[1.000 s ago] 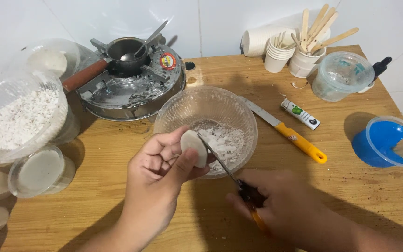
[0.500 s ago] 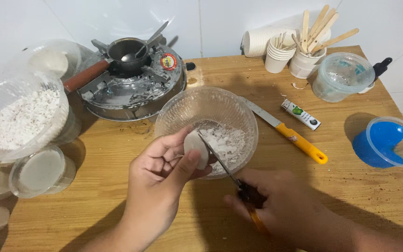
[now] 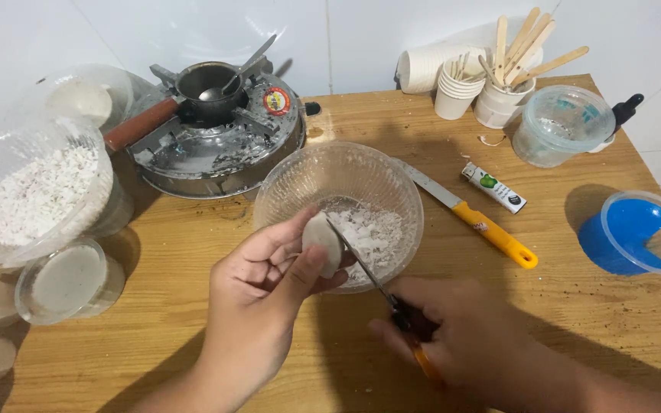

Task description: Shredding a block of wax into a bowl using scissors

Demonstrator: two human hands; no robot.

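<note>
Barely any shift since earlier — left hand [image 3: 269, 287] still grips white chunk [image 3: 321, 242] over glass bowl [image 3: 300, 183], right hand [image 3: 460, 336] closed around knife [image 3: 361, 264] — blade touching chunk

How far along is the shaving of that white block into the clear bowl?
Done: a layer of white flakes lies in the clear plastic bowl. In hand: the left hand holds the rounded white block over it; the right hand sets a thin blade against it. Left: most of the block remains.

Bright, even light from above; soft shadows fall toward the viewer, with slight wide-angle bending at the edges.
</note>
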